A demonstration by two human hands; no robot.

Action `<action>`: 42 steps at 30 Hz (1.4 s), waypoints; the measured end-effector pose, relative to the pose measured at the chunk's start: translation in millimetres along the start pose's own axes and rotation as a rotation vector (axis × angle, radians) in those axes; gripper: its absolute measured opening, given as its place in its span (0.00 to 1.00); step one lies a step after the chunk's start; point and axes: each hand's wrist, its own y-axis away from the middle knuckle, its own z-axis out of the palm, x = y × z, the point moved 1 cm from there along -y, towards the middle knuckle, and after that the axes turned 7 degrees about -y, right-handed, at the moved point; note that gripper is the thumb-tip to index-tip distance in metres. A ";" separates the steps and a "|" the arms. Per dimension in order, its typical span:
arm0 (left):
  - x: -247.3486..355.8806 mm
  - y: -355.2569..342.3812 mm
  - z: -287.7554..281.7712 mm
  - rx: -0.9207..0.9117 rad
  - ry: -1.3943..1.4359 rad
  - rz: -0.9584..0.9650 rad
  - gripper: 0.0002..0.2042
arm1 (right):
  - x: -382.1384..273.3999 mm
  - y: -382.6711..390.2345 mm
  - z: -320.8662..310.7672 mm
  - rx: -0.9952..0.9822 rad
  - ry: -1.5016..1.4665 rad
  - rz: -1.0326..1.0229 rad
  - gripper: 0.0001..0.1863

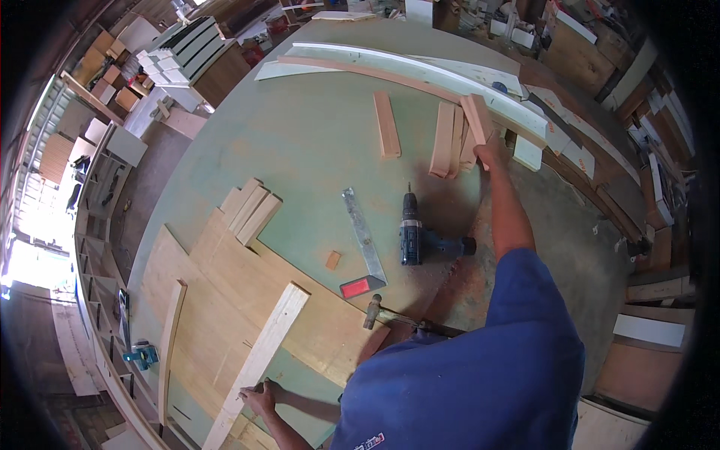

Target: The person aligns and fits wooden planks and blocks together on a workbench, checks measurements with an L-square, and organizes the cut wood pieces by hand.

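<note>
My left hand (259,397) is closed around the near part of a long pale wooden strip (274,337), which lies across a wide wooden panel (217,262). At the far right of the table my right hand (491,152) grips the near end of a short wooden block (475,116). Beside that hand, more short wooden blocks (447,139) lie close together, and another wooden block (386,124) rests apart to their left. Between my arms are a cordless drill (410,238), a try square (364,236) with a red-faced handle, and a hammer (372,311).
Several short blocks (251,210) sit on the panel's far edge. A curved wooden strip (172,337) and a teal power tool (141,355) are at left. A small wood offcut (333,260) lies near the square. Long white boards (420,71) span the table's far side.
</note>
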 end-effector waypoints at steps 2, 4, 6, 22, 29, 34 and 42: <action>0.3 2.2 -2.8 -0.010 -0.004 0.004 0.61 | -5.2 1.4 0.8 0.033 0.009 -0.003 0.41; 2.8 3.4 -6.3 -0.017 -0.011 0.010 0.61 | -14.6 5.6 -2.0 0.064 0.014 -0.002 0.41; 3.2 6.3 -8.9 -0.023 0.012 0.006 0.61 | -40.0 21.0 1.6 0.030 -0.004 0.017 0.42; 9.1 1.2 -11.7 -0.084 -0.023 -0.002 0.62 | -203.0 77.0 157.0 -0.080 -0.091 -0.201 0.41; 7.8 -0.8 -8.9 -0.071 -0.013 0.000 0.62 | -132.1 47.7 107.5 0.097 -0.294 -0.158 0.41; 7.7 3.0 -9.1 -0.046 -0.006 0.002 0.62 | -39.4 19.5 67.8 0.336 0.016 0.020 0.42; 7.9 -1.8 -10.4 -0.066 -0.009 0.008 0.63 | 9.1 0.9 46.6 0.015 -0.132 0.125 0.41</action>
